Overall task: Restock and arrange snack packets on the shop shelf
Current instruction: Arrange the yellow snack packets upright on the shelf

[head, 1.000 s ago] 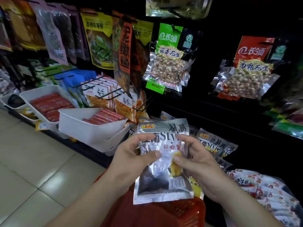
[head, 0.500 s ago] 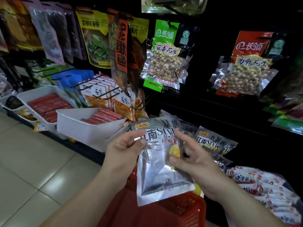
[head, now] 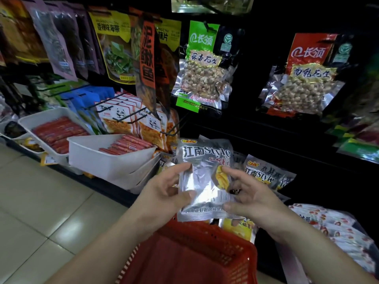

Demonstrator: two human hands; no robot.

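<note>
White plastic on my far left: a tray (head: 44,114) of red sausages (head: 59,132) sat on the low ledge. A second tray (head: 106,165), also holding sausages, lay just beside it, nearer to me. Behind them, panda packets (head: 121,117) hung on hooks, with a yellow-topped packet (head: 114,48) and an orange-and-black packet (head: 146,58) on the row above.

Going right, a green peanut bag (head: 203,66) hung against the dark shelf (head: 266,140).

Then the middle of my view. The left hand (head: 162,193) pinched the left edge of a silver packet (head: 203,173), forefinger curled over the upper part of that edge and thumb pressed on the front lower down. The packet was upright with its printed face toward me. It was held in the air above the far rim of the red basket (head: 215,234), in front of the lower shelf.

The right hand (head: 252,193) gripped the packet's right edge, forefinger bent onto the yellow chip picture and thumb flat near the barcode corner. Its other fingers were curled behind, and I could not tell whether they touched the foil. Below the packet, a small yellow packet (head: 238,226) poked out beside the basket.

Just right of that hand, matching silver packets (head: 260,173) stood in a row on the lower shelf. Higher up, a red peanut bag (head: 307,78) hung well apart from the green one. At the bottom right lay a heap of white-and-red packets (head: 336,226).
</note>
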